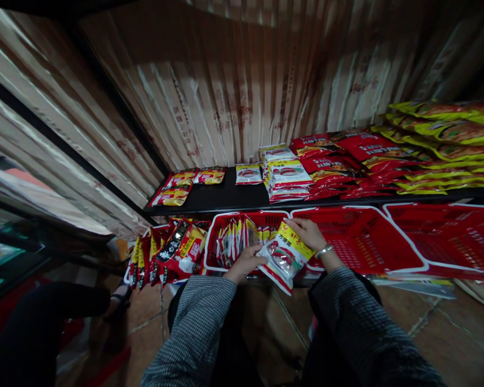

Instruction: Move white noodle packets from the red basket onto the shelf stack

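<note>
Both my hands hold a stack of noodle packets (284,257) with yellow tops and red bottoms, just in front of the red baskets. My left hand (246,262) grips the stack's left edge, fingers curled round it. My right hand (308,233), with a silver bracelet at the wrist, presses its fingers on the stack's top edge. Right behind my left hand a red basket (212,236) holds several upright packets of the same kind.
A black shelf (226,198) above carries flat stacks of white, red and yellow packets. Two more red baskets (363,242) (452,236) stand to the right. Another basket at left (165,252) is full of red packets. Cardboard sheets line the back wall. A person's dark-clothed leg (36,317) shows at lower left.
</note>
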`<state>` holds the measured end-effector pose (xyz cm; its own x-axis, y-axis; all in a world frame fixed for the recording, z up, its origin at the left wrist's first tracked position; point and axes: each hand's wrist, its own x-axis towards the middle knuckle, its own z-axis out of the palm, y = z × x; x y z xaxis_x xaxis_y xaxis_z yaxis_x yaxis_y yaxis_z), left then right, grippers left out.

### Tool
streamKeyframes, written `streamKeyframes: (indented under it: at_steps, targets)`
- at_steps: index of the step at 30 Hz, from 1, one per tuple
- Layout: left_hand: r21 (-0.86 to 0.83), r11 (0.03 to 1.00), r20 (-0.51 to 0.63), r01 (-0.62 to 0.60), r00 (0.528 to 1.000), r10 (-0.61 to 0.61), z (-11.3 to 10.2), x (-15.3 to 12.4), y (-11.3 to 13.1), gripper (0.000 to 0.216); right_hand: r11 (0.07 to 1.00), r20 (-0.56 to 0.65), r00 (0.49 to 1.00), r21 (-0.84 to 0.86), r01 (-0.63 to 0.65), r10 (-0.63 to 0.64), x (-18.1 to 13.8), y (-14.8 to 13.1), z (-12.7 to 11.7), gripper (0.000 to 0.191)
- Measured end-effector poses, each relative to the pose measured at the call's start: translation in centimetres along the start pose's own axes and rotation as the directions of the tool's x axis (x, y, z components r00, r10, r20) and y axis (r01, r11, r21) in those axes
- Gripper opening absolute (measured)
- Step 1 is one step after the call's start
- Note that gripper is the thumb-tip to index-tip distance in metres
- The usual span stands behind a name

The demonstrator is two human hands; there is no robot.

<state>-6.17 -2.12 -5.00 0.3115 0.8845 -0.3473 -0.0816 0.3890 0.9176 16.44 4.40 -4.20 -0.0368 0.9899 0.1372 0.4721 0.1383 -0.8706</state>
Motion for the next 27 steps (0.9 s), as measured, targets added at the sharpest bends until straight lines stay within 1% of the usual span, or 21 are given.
streamKeyframes:
  at_steps: [1, 2, 5, 7, 10, 12, 14, 17, 19, 20, 22, 23, 25, 27]
  targets:
    - [-0.027, 1.000, -0.019, 0.002, 1.000, -0.003, 0.0, 0.1, 0.0, 0.037, 1.000, 0.023, 1.000, 0.017, -0.001, 0.000, 0.1, -0.1, 0.2, 0.045]
    - [-0.066, 0.998, -0.049, 0.003, 0.999, -0.006, 0.0, 0.1, -0.1, 0.041, 0.999, 0.018, 1.000, 0.039, -0.006, 0.005, 0.1, -0.1, 0.4, 0.049]
    - [-0.205, 0.979, -0.134, -0.005, 0.991, -0.023, 0.2, 0.1, -0.2, 0.045, 0.993, -0.107, 0.992, 0.109, -0.052, 0.063, 0.3, 0.0, 0.5, 0.054]
    - [-0.258, 0.966, -0.135, 0.009, 0.990, -0.046, 0.4, 0.1, -0.5, 0.042, 0.987, -0.185, 0.977, 0.140, -0.084, 0.110, 0.3, 0.2, 0.4, 0.054]
    - [-0.270, 0.962, -0.103, 0.038, 0.992, -0.068, 0.7, 0.1, -1.0, 0.046, 0.986, -0.244, 0.963, 0.147, -0.082, 0.117, 0.2, 0.6, 0.3, 0.054]
    - [-0.261, 0.965, -0.136, 0.038, 0.988, -0.076, 0.9, 0.4, -1.4, 0.047, 0.987, -0.266, 0.959, 0.148, -0.066, 0.104, 0.2, 1.0, 0.4, 0.055]
    - [-0.257, 0.966, -0.187, 0.022, 0.980, -0.072, 0.9, 0.8, -1.5, 0.041, 0.989, -0.283, 0.955, 0.138, -0.055, 0.092, 0.2, 1.3, 0.4, 0.057]
    - [-0.249, 0.968, -0.223, -0.016, 0.974, -0.041, 0.7, 1.4, -1.3, 0.034, 0.998, -0.319, 0.946, 0.052, -0.048, 0.062, 0.3, 1.7, 0.1, 0.061]
    - [-0.179, 0.983, -0.253, -0.049, 0.967, 0.002, 0.3, 1.7, -0.9, 0.032, 0.997, -0.335, 0.942, -0.067, -0.035, 0.010, 0.3, 1.7, -0.3, 0.064]
    - [-0.103, 0.992, -0.277, -0.075, 0.960, 0.044, 0.1, 1.9, -0.6, 0.031, 0.990, -0.338, 0.941, -0.136, -0.025, -0.023, 0.3, 1.6, -0.5, 0.065]
    - [0.116, 0.983, -0.313, -0.141, 0.934, 0.171, -0.3, 2.0, 0.0, 0.026, 0.966, -0.340, 0.937, -0.257, -0.008, -0.082, 0.2, 1.4, -0.9, 0.066]
    - [0.226, 0.959, -0.316, -0.173, 0.918, 0.240, -0.5, 2.0, 0.3, 0.024, 0.955, -0.341, 0.935, -0.297, -0.005, -0.102, 0.1, 1.2, -1.1, 0.067]
    - [0.379, 0.901, -0.309, -0.211, 0.889, 0.338, -0.8, 2.0, 0.8, 0.021, 0.943, -0.346, 0.931, -0.332, -0.006, -0.116, 0.0, 0.9, -1.3, 0.069]
    - [0.421, 0.879, -0.321, -0.225, 0.869, 0.376, -1.1, 2.2, 1.1, 0.020, 0.949, -0.342, 0.933, -0.315, -0.003, -0.111, 0.0, 0.7, -1.3, 0.068]
